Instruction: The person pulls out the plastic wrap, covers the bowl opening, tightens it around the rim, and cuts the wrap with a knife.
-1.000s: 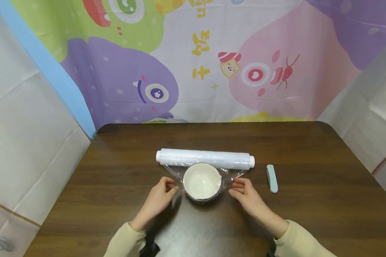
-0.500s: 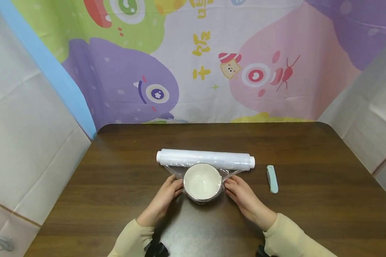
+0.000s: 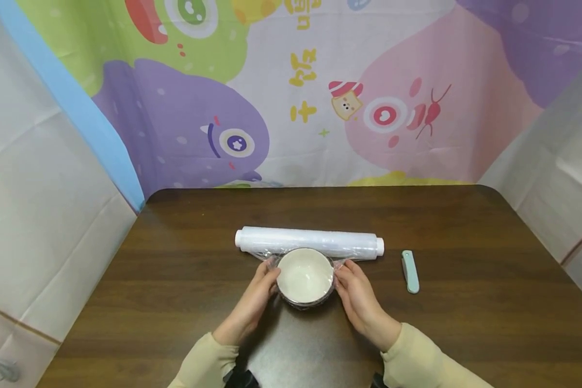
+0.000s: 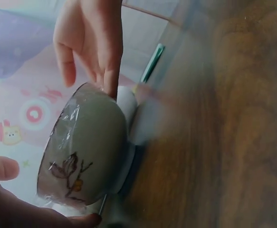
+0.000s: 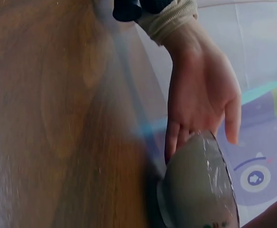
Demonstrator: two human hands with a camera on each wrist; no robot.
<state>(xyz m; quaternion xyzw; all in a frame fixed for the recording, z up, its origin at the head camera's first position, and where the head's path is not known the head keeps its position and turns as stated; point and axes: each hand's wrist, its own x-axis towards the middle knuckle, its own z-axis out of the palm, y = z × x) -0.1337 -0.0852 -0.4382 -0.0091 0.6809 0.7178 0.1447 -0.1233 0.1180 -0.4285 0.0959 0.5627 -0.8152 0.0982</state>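
A white bowl [image 3: 305, 276] stands mid-table, with clear plastic wrap [image 4: 68, 126] drawn over its outer side. A brown flower print shows through the film in the left wrist view. On the bowl's left side, my left hand [image 3: 251, 302] presses the film with extended fingers, its thumb near the rim. My right hand [image 3: 361, 302] mirrors it on the right side, fingers reaching along the wall. Each wrist view shows the opposite hand's palm facing the bowl, with fingers nearly straight and thumb apart. Right behind the bowl lies the roll of plastic wrap [image 3: 310, 242], crosswise.
A pale mint folding knife [image 3: 410, 271] lies to the right of the roll. The dark wooden table [image 3: 174, 280] ends at the back before a cartoon-printed curtain [image 3: 305, 156]. Pale hanging sheets [image 3: 43, 215] stand at the sides.
Both hands have moved inward to the bowl's sides, and the film that spread out left and right is now gathered close against it. Bowl, roll and knife stay put.
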